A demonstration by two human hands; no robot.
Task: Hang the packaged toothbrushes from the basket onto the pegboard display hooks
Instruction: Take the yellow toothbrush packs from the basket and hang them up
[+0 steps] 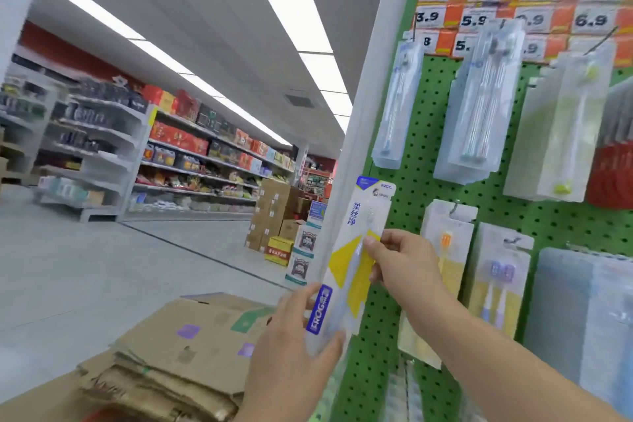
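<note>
**Currently: both hands on one toothbrush pack at the pegboard's left edge**

Head view:
- Pack (352, 257) is long, white/yellow, blue "FROG" band at its lower end. Held near upright, top leaning right, in front of the pegboard (428, 188) left edge and overlapping the white post (370, 79) beside it.
- Left hand (294, 349) wraps the pack's lower end, thumb across the front just below the blue band, fingers behind. Closed on the pack.
- Right hand (400, 260) pinches the pack mid-length from the right side, fingertips on the yellow area. Closed on the pack too.
- Pack's top hang tab sits below the pegboard's upper row and left of its lower row; cannot tell if it touches any hook.
- Pegboard is green, perforated. Upper row: clear packs (483, 106) hanging on hooks. Lower row, right of the held pack: orange-brush pack (445, 250), then a twin purple-brush pack (500, 284).
- Price tags (513, 7) in orange/white run across the pegboard top.
- Flattened cartons (178, 353) stacked left of and below the pegboard, under the left hand.
- Aisle shelving (191, 154) well away to the pegboard's left, blurred.
- Basket not visible in this view.
</note>
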